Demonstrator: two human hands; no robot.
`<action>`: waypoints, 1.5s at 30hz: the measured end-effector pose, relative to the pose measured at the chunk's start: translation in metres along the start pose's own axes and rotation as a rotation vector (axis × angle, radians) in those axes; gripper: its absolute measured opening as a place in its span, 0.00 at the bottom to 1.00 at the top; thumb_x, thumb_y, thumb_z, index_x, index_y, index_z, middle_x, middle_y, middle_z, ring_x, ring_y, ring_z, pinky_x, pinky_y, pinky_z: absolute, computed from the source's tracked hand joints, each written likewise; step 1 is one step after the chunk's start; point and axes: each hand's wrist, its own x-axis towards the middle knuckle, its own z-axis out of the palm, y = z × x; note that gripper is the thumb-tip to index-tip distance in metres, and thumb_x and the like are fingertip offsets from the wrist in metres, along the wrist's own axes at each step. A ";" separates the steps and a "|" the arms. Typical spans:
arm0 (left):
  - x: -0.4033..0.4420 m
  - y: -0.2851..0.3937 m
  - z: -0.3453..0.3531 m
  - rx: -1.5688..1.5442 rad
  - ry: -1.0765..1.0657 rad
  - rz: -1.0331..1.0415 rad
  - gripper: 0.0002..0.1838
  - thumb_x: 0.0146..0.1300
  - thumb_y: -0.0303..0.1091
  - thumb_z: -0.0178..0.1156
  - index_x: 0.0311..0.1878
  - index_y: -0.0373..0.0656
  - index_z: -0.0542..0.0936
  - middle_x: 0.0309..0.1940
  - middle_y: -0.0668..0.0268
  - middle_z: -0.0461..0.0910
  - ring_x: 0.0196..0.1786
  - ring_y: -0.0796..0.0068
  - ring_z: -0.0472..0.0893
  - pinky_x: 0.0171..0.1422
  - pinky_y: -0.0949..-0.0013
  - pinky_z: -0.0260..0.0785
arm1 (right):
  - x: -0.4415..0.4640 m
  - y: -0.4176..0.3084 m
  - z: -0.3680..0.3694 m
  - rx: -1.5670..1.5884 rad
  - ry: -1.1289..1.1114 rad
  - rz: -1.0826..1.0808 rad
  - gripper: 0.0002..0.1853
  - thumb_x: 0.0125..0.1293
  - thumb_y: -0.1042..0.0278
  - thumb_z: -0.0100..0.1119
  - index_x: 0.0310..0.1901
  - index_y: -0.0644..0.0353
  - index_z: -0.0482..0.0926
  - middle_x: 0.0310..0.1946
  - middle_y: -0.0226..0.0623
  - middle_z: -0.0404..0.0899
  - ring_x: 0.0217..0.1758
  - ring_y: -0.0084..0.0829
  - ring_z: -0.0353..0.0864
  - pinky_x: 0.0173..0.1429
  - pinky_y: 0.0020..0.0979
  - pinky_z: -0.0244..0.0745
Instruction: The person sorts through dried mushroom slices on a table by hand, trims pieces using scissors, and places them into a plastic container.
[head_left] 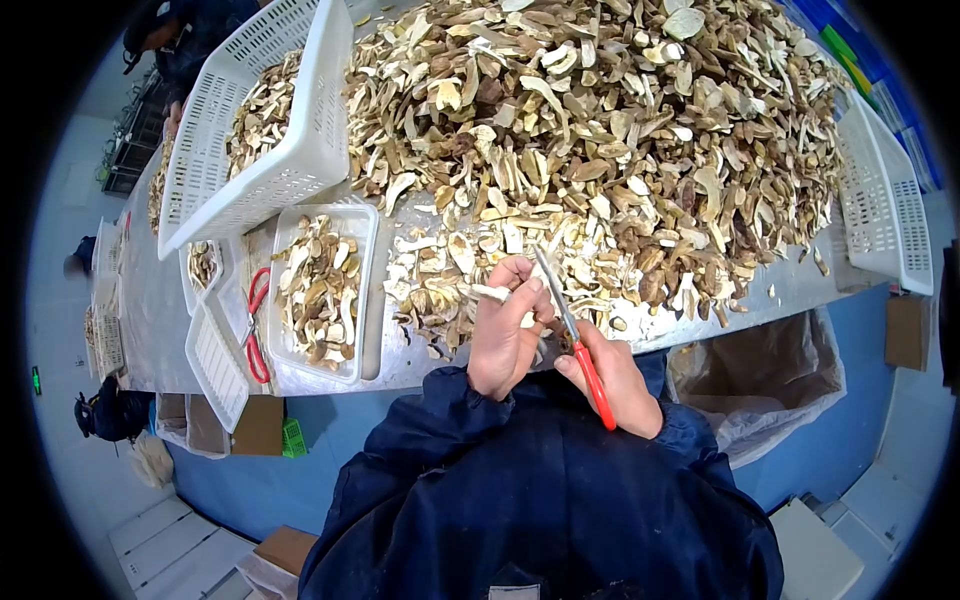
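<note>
My left hand [505,340] is closed on pale slices of mushroom. One mushroom slice [490,293] sticks out to the left of the fingers, and another light piece is at the fingertips beside the blades. My right hand [622,385] is wrapped round a pair of scissors [592,380] with red handles, its metal blades pointing up and away from me next to the left fingertips. I cannot tell whether the blades touch the slice. Beyond both hands, a large heap of brown and cream mushroom slices [600,130] covers the metal table [405,375].
To the left are a shallow white tray [368,290] of slices, red-handled scissors [255,325], and a tall white perforated basket [325,130]. Another white basket [885,200] stands at right. A lined box [760,370] sits below the table edge. Other people work at far left.
</note>
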 end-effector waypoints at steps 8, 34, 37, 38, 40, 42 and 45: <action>0.009 0.038 -0.058 -0.096 -0.190 -0.079 0.12 0.62 0.30 0.56 0.48 0.43 0.70 0.33 0.71 0.67 0.34 0.81 0.68 0.39 0.75 0.65 | -0.015 0.022 -0.040 -0.058 -0.296 -0.060 0.26 0.64 0.53 0.61 0.55 0.64 0.68 0.28 0.52 0.76 0.34 0.54 0.78 0.38 0.42 0.71; 0.117 0.064 -0.048 2.111 -0.176 0.610 0.19 0.56 0.31 0.65 0.51 0.45 0.74 0.40 0.57 0.80 0.45 0.54 0.79 0.47 0.57 0.72 | -0.012 0.038 -0.042 0.496 0.154 -0.133 0.31 0.61 0.52 0.66 0.60 0.63 0.69 0.26 0.28 0.72 0.32 0.19 0.71 0.44 0.24 0.69; 0.121 0.068 -0.051 2.096 -0.213 0.631 0.17 0.55 0.31 0.65 0.49 0.45 0.75 0.39 0.58 0.80 0.45 0.55 0.80 0.48 0.57 0.72 | -0.011 0.036 -0.042 0.476 0.151 -0.119 0.32 0.61 0.51 0.66 0.59 0.63 0.70 0.26 0.28 0.72 0.32 0.20 0.72 0.45 0.24 0.71; 0.121 0.069 -0.052 2.093 -0.224 0.630 0.17 0.55 0.32 0.65 0.48 0.45 0.76 0.39 0.58 0.80 0.45 0.55 0.80 0.48 0.57 0.72 | -0.010 0.038 -0.041 0.447 0.157 -0.114 0.32 0.61 0.51 0.66 0.59 0.63 0.70 0.26 0.29 0.72 0.32 0.20 0.72 0.45 0.24 0.71; 0.118 0.072 -0.050 2.094 -0.239 0.622 0.15 0.56 0.31 0.65 0.47 0.45 0.76 0.39 0.58 0.80 0.44 0.56 0.80 0.46 0.58 0.72 | -0.008 0.041 -0.039 0.422 0.163 -0.120 0.31 0.60 0.51 0.67 0.59 0.63 0.70 0.26 0.29 0.73 0.32 0.20 0.73 0.44 0.24 0.71; 0.119 0.072 -0.054 1.978 -0.240 0.662 0.14 0.56 0.31 0.64 0.45 0.45 0.76 0.36 0.59 0.79 0.41 0.58 0.80 0.43 0.59 0.72 | -0.006 0.042 -0.036 0.430 0.170 -0.136 0.31 0.60 0.52 0.67 0.59 0.63 0.70 0.26 0.29 0.73 0.32 0.21 0.73 0.42 0.24 0.70; 0.119 0.074 -0.057 1.656 -0.081 0.448 0.06 0.58 0.32 0.62 0.37 0.43 0.76 0.25 0.65 0.74 0.29 0.71 0.76 0.31 0.68 0.67 | -0.005 0.041 -0.037 0.420 0.166 -0.127 0.30 0.60 0.53 0.67 0.58 0.63 0.70 0.26 0.30 0.74 0.32 0.21 0.74 0.41 0.24 0.70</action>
